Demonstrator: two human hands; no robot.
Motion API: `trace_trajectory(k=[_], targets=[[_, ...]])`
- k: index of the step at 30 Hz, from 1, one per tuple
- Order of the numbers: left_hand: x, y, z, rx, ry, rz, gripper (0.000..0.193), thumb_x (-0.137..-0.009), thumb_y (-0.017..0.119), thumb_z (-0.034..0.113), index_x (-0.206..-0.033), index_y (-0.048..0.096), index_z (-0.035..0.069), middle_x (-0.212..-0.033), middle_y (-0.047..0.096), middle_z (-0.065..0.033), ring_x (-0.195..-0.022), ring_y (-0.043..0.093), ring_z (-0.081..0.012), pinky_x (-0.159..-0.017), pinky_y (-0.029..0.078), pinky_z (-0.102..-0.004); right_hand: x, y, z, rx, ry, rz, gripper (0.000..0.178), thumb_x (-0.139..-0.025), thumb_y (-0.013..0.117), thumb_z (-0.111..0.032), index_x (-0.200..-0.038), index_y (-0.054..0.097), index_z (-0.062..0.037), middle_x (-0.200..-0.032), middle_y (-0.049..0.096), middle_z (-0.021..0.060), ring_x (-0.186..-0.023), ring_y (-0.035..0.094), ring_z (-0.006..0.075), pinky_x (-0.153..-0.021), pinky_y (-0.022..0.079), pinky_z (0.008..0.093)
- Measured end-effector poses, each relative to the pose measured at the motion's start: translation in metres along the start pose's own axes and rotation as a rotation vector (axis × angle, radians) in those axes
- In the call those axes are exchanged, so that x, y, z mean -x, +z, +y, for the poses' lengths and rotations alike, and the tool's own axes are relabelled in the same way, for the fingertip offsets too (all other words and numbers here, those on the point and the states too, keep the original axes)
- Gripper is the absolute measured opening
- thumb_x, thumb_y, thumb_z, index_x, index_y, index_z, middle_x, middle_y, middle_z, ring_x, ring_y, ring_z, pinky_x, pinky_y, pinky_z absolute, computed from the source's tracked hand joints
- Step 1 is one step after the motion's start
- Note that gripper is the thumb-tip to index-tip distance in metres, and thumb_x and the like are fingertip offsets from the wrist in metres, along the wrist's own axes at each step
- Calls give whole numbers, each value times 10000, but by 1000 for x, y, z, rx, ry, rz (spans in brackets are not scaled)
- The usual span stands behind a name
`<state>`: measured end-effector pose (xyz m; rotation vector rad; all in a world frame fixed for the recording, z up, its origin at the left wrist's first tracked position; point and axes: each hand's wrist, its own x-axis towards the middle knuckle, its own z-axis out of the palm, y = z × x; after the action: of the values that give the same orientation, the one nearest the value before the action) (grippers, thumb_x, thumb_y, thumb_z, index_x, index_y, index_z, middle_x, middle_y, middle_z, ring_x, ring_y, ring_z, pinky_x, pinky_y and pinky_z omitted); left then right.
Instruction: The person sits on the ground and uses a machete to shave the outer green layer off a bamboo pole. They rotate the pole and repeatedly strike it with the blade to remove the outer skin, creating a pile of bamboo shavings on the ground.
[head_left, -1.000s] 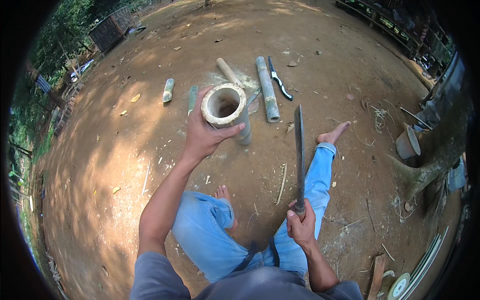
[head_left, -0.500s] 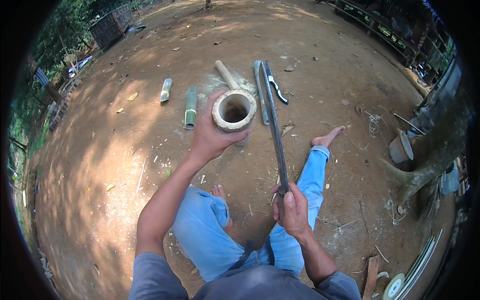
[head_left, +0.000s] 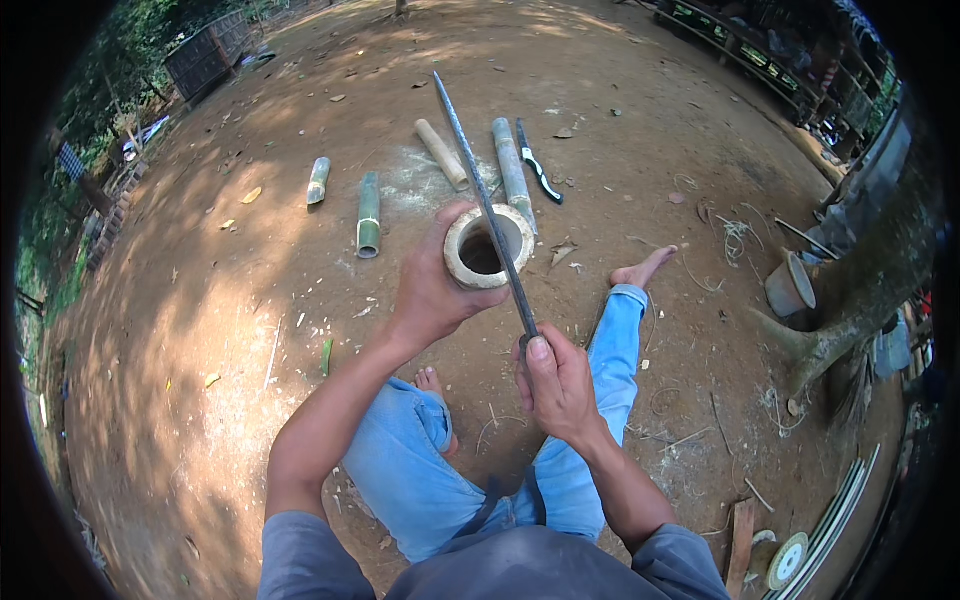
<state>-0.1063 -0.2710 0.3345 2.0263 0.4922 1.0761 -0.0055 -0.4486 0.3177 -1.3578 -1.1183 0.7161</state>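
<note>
My left hand (head_left: pixel 430 280) is wrapped round a thick bamboo tube (head_left: pixel 512 232), its open end turned up toward me. The tube's rim is pale and thick, and the hollow inside is dark; most of its length is hidden below. In my right hand (head_left: pixel 558 385) is the handle of a machete (head_left: pixel 507 262) with a long, dark blade. That blade slants up and to the left, crossing over the tube's mouth. Whether the edge touches the rim I cannot tell. The fingers of both hands are closed on what they hold.
Beyond my hands lie a pale bamboo piece (head_left: pixel 441 155), a long green-grey bamboo length (head_left: pixel 510 165) and a folding saw (head_left: pixel 538 160). Two short bamboo pieces, one green (head_left: pixel 368 215), one paler (head_left: pixel 318 181), lie to the left. A bucket (head_left: pixel 790 286) leans by a tree trunk (head_left: pixel 850 320) at right.
The machete has swung left and now crosses the tube's mouth; before, it stood to the right of it. My right hand rose slightly leftward. The tube shifted a little right and down.
</note>
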Motion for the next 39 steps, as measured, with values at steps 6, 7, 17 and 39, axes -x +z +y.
trace_trajectory(k=[6, 7, 17, 39], targets=[[2, 2, 3, -134, 47, -23, 874, -640, 948, 247, -1328, 453, 33, -1152, 670, -103, -1058, 653, -188, -946, 524, -357, 0, -2, 6, 10, 6, 2, 526, -1061, 378, -491, -930, 540, -8, -547, 461, 1, -435, 450, 87, -432, 356, 266], [3, 1, 3, -153, 55, -25, 876, -640, 948, 251, -1329, 453, 32, -1155, 669, -105, -1060, 653, -190, -945, 524, -357, 1, -2, 6, 2, 10, -1, 528, -1061, 377, -493, -929, 539, -8, -549, 461, 1, -435, 449, 87, -431, 354, 265], [4, 7, 3, -122, 65, -47, 870, -653, 940, 249, -1334, 443, 32, -1161, 667, -109, -1060, 656, -194, -939, 528, -356, 8, -4, 3, -65, 63, 1, 556, -1054, 377, -523, -921, 529, -5, -582, 464, 6, -437, 448, 87, -419, 345, 252], [55, 38, 24, -141, 91, -35, 812, -604, 904, 159, -1304, 502, 66, -1119, 644, -161, -1034, 650, -369, -860, 526, -428, 74, -22, 9, 29, 232, 29, 486, -1047, 452, -436, -887, 556, 11, -568, 516, 63, -531, 543, 160, -515, 414, 339]])
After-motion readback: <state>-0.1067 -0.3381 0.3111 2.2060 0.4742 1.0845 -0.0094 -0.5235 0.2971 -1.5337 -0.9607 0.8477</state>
